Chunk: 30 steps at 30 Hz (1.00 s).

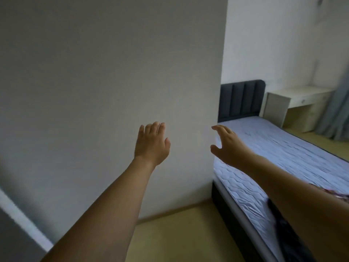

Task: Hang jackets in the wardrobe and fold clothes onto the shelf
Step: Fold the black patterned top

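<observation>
Pale grey-white wall panel fills the left and centre of the view, with a strip of yellowish wooden floor at its foot. Both bare arms reach forward. The left hand is raised in front of the panel, its grip wide, fingers spread and loosely straight, holding nothing; whether the fingertips touch the panel cannot be told. To its right, apart from it, the right hand hangs at the panel's edge over the bed, thumb and fingers parted in a loose, half-open grip around nothing. Further right lies the single bed with a pale blue quilted mattress and a dark grey padded headboard. Dark and patterned clothes lie on the mattress near its foot, partly hidden by the right forearm. Beyond the headboard stands a cream wooden worktop, with a grey-blue curtain at the far right.
</observation>
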Tool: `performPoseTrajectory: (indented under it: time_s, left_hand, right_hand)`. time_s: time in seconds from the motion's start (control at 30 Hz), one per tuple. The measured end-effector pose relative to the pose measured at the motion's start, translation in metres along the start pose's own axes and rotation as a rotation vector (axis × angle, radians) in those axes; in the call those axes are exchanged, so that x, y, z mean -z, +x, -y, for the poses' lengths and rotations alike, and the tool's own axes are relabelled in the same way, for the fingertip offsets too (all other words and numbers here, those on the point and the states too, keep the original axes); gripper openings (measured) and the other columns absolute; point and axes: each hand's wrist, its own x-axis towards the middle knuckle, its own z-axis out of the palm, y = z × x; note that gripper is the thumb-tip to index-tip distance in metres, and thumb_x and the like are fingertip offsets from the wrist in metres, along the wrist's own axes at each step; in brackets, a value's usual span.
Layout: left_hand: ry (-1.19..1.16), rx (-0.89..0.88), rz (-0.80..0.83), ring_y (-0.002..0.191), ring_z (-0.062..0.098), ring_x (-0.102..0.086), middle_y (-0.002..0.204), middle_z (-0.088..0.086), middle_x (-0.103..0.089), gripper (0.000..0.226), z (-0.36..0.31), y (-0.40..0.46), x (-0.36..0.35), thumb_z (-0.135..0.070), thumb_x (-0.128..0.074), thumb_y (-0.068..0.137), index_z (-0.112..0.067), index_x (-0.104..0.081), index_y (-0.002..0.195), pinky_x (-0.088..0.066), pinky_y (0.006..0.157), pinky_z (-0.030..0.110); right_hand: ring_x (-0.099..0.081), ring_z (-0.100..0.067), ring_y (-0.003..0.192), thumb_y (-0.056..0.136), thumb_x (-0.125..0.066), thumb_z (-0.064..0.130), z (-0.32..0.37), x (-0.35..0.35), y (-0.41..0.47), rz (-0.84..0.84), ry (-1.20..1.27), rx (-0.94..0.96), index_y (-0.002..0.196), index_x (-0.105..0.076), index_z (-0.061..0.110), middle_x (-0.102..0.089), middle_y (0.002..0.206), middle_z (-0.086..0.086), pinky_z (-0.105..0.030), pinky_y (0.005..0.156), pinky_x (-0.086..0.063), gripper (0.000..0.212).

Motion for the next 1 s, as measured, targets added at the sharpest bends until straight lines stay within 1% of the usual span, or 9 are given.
performPoseTrajectory:
  time_s: [0.1,0.33,0.4,0.5,0.6,0.73,0.83,0.93,1.0]
  left_hand:
    - [-0.119,-0.004,0.056,0.125,0.029,-0.043,0.141,0.011,-0.046,0.05,-0.103,0.023,-0.03,-0.033,-0.036,0.096,-0.01,-0.037,0.14,-0.03,0.11,0.046]
    - [-0.188,-0.176,0.12,0.122,0.029,-0.045,0.142,0.01,-0.045,0.051,-0.373,0.077,-0.083,-0.035,-0.036,0.095,-0.013,-0.038,0.141,-0.031,0.108,0.043]
    - [-0.177,-0.189,0.178,0.123,0.028,-0.045,0.142,0.008,-0.045,0.052,-0.431,0.084,-0.099,-0.036,-0.035,0.095,-0.014,-0.037,0.142,-0.031,0.108,0.043]
    - [-0.141,-0.172,0.292,0.125,0.028,-0.045,0.143,0.008,-0.044,0.052,-0.487,0.094,-0.121,-0.037,-0.036,0.095,-0.015,-0.038,0.142,-0.031,0.108,0.043]
    - [-0.154,-0.047,0.331,0.119,0.03,-0.049,0.137,0.009,-0.05,0.048,-0.515,0.114,-0.144,-0.035,-0.04,0.094,-0.015,-0.043,0.137,-0.036,0.1,0.04]
    - [-0.257,0.138,0.439,0.121,0.034,-0.047,0.138,0.013,-0.047,0.044,-0.553,0.146,-0.184,-0.031,-0.039,0.095,-0.013,-0.042,0.135,-0.038,0.099,0.04]
    - [-0.413,0.299,0.547,0.121,0.035,-0.045,0.137,0.013,-0.046,0.04,-0.626,0.167,-0.239,-0.028,-0.038,0.095,-0.011,-0.044,0.131,-0.04,0.097,0.041]
    - [-0.438,0.341,0.646,0.116,0.032,-0.05,0.132,0.011,-0.051,0.034,-0.702,0.176,-0.302,-0.029,-0.039,0.094,-0.012,-0.049,0.122,-0.044,0.094,0.039]
    - [-0.454,0.4,0.703,0.109,0.03,-0.053,0.125,0.008,-0.055,0.03,-0.747,0.176,-0.345,-0.03,-0.039,0.093,-0.014,-0.052,0.114,-0.046,0.088,0.038]
  right_hand:
    - [-0.036,-0.027,0.136,0.091,-0.061,0.026,-0.099,0.031,-0.023,0.041,-0.029,-0.115,0.147,-0.031,0.014,-0.033,0.153,-0.006,-0.037,0.109,-0.033,0.065]
    - [-0.032,-0.026,0.138,0.093,-0.056,0.025,-0.335,0.111,-0.061,0.071,-0.008,-0.306,0.149,-0.029,0.014,-0.03,0.154,-0.006,-0.037,0.111,-0.029,0.063]
    - [-0.032,-0.025,0.138,0.093,-0.055,0.024,-0.397,0.129,-0.069,0.131,0.01,-0.338,0.149,-0.027,0.014,-0.027,0.155,-0.006,-0.036,0.11,-0.03,0.063]
    - [-0.04,-0.026,0.132,0.093,-0.053,0.022,-0.473,0.154,-0.069,0.205,0.039,-0.403,0.15,-0.025,0.013,-0.025,0.155,-0.007,-0.036,0.104,-0.037,0.064]
    - [-0.034,-0.025,0.137,0.093,-0.051,0.019,-0.539,0.166,-0.058,0.239,0.06,-0.433,0.15,-0.024,0.012,-0.024,0.155,-0.008,-0.034,0.105,-0.034,0.063]
    - [-0.028,-0.024,0.141,0.093,-0.052,0.018,-0.616,0.158,-0.052,0.238,0.097,-0.448,0.149,-0.025,0.012,-0.026,0.155,-0.008,-0.033,0.107,-0.03,0.063]
    - [-0.03,-0.024,0.14,0.093,-0.052,0.02,-0.708,0.145,-0.042,0.277,0.089,-0.449,0.149,-0.025,0.014,-0.026,0.155,-0.007,-0.033,0.107,-0.031,0.063]
    - [-0.034,-0.025,0.137,0.094,-0.05,0.02,-0.806,0.125,-0.027,0.363,0.121,-0.481,0.15,-0.025,0.015,-0.026,0.155,-0.007,-0.031,0.1,-0.034,0.061]
    - [-0.033,-0.026,0.137,0.093,-0.049,0.019,-0.869,0.103,-0.017,0.413,0.136,-0.509,0.149,-0.025,0.015,-0.026,0.155,-0.007,-0.033,0.1,-0.035,0.061]
